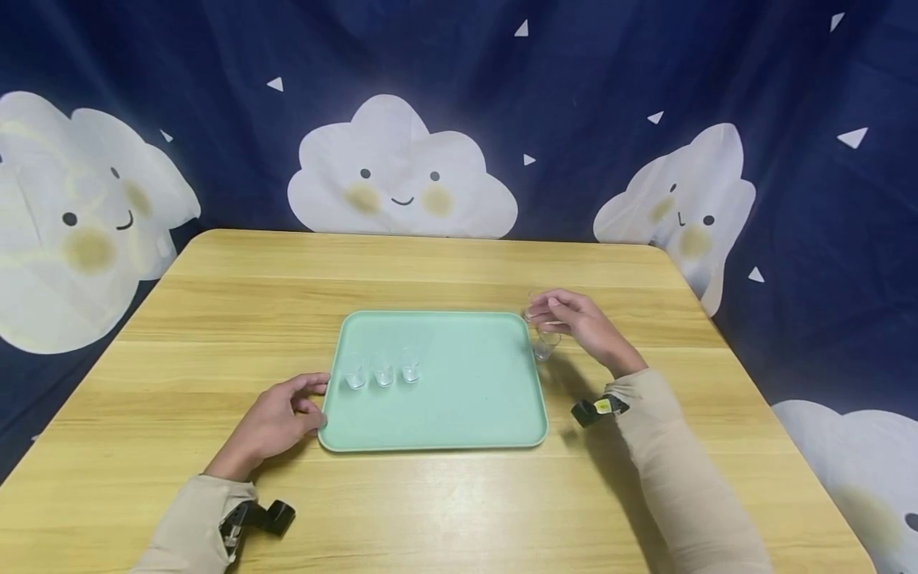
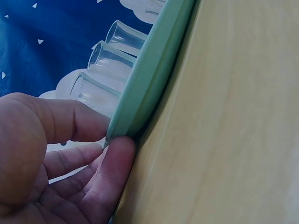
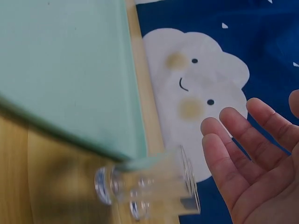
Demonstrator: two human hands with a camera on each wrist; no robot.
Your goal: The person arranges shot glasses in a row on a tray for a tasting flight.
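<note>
Three small clear glasses [image 1: 383, 373] stand in a row on the left part of a light green tray [image 1: 466, 430]. At the tray's left edge my left hand [image 1: 276, 418] rests, with the thumb and fingertips touching the rim [image 2: 140, 88]. Past the right edge, my right hand [image 1: 577, 323] hovers with its fingers apart and loosely extended. Two more clear glasses stand beside the tray's right rim, the nearer glass [image 1: 547, 345] below the hand and the farther glass [image 1: 529, 309] partly behind its fingers. In the right wrist view these glasses [image 3: 154, 182] overlap, with a gap to the fingers [image 3: 222, 163].
The tray lies on a wooden table [image 1: 430, 510] with rounded far corners. Behind the table hangs a dark blue cloth [image 1: 559, 104] printed with white clouds and small triangles. Each wrist wears a small black camera mount.
</note>
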